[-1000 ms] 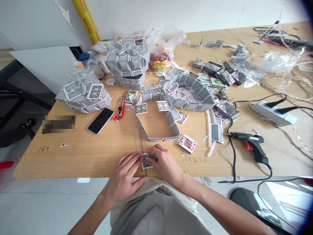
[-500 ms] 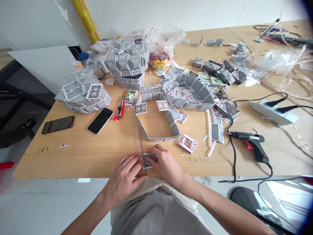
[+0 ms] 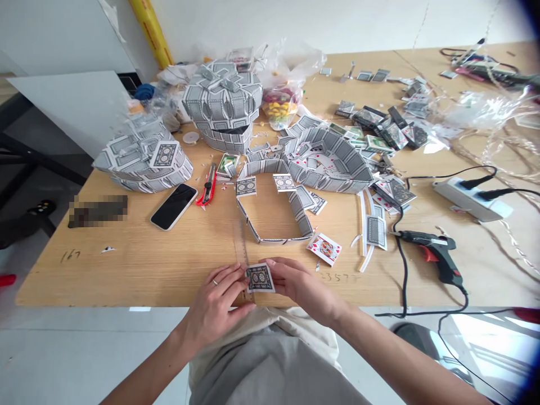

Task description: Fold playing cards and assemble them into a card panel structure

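Note:
My right hand (image 3: 291,278) grips the right edge of a patterned playing card (image 3: 260,278), thumb on top and fingers at its side. My left hand (image 3: 223,295), with a ring, lies with fingers spread on a clear ruler (image 3: 242,247) beside the card's left edge. Behind the hands stands an open frame of folded cards (image 3: 276,241) with two loose card pieces (image 3: 246,185) across its back corners. To the right of it lies a face-up card (image 3: 324,249).
A red cutter (image 3: 208,185) and a phone (image 3: 174,207) lie at the left. Card-made boxes (image 3: 223,101) stand behind. At the right are a glue gun (image 3: 434,247), its cable and a white power strip (image 3: 472,199).
My right hand has shifted right and turned, so more of the card shows and its right side appears lifted. My left hand stays on the ruler.

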`<control>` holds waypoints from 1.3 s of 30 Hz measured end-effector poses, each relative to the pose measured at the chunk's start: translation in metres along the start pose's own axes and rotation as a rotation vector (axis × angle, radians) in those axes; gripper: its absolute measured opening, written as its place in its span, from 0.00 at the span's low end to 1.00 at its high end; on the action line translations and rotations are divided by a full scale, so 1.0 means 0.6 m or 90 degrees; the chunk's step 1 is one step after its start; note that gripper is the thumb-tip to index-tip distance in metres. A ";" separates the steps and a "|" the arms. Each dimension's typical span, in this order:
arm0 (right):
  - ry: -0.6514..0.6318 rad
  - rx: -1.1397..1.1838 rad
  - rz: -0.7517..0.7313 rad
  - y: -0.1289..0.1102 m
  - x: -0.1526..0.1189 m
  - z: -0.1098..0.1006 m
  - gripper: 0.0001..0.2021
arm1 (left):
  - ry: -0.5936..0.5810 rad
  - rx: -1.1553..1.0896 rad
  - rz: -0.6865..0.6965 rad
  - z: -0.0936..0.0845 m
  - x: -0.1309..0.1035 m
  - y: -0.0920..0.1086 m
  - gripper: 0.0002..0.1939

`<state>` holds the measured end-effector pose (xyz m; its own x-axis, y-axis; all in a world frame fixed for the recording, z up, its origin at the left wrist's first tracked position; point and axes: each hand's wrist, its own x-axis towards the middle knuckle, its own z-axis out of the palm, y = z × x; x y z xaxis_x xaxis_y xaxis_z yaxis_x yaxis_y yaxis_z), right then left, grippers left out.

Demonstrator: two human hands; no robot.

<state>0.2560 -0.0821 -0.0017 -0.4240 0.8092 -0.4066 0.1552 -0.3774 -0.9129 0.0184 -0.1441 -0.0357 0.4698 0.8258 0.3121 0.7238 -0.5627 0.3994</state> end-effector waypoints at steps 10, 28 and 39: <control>-0.084 0.176 0.101 -0.020 -0.039 0.036 0.25 | 0.017 -0.027 0.018 0.001 -0.001 -0.004 0.17; -0.008 0.318 0.210 -0.010 -0.017 0.025 0.32 | -0.002 -0.049 -0.018 0.008 -0.007 -0.003 0.15; 0.011 0.297 0.153 0.002 -0.005 0.029 0.34 | -0.014 -0.048 -0.018 0.003 -0.002 -0.002 0.16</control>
<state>0.2421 -0.0927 -0.0010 -0.4101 0.6810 -0.6067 -0.1689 -0.7104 -0.6832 0.0178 -0.1446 -0.0380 0.4616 0.8413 0.2815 0.6972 -0.5402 0.4713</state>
